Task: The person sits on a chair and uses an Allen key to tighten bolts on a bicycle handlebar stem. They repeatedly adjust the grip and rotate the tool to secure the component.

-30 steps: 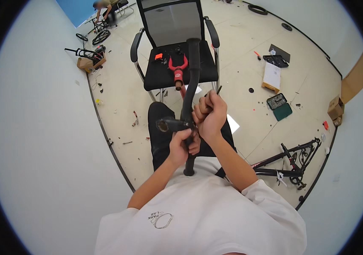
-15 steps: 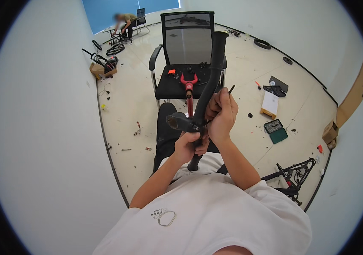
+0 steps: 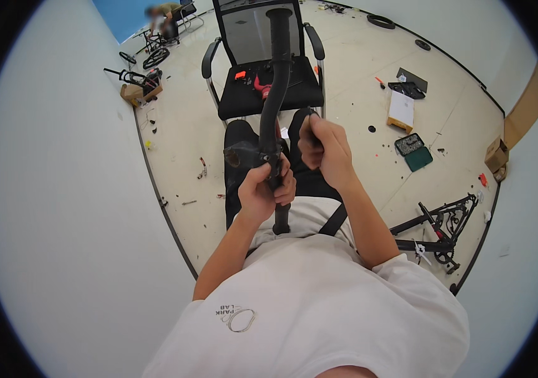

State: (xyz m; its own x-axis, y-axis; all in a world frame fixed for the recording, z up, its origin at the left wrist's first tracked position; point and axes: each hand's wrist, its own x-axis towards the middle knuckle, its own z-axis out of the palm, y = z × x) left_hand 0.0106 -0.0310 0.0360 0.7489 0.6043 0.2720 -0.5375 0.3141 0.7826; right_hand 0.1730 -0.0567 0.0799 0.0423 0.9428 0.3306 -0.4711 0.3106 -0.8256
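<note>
A black bicycle handlebar (image 3: pixel 274 107) stands upright in front of me, its lower end by my lap. Around its middle sits a black stem (image 3: pixel 242 155), its round open end pointing left. My left hand (image 3: pixel 265 192) is closed round the bar just below the stem, thumb near the clamp bolts. To the right, apart from the bar, my right hand (image 3: pixel 328 146) is curled closed. The thin black hex key that stuck out of it earlier is now mostly hidden by the fingers. Beyond the bar, a red fork (image 3: pixel 262 89) is partly covered.
A black office chair (image 3: pixel 256 101) faces me, with small parts on its seat. On the floor at right lie a green case (image 3: pixel 417 159), a white box (image 3: pixel 401 108) and a black bicycle frame (image 3: pixel 436 230). At far left, a person (image 3: pixel 165 16) bends over bicycle parts.
My right hand has drawn away from the stem and turned, so the key's tip no longer shows clearly. The handlebar has shifted left and stands straighter; my left hand stays on it.
</note>
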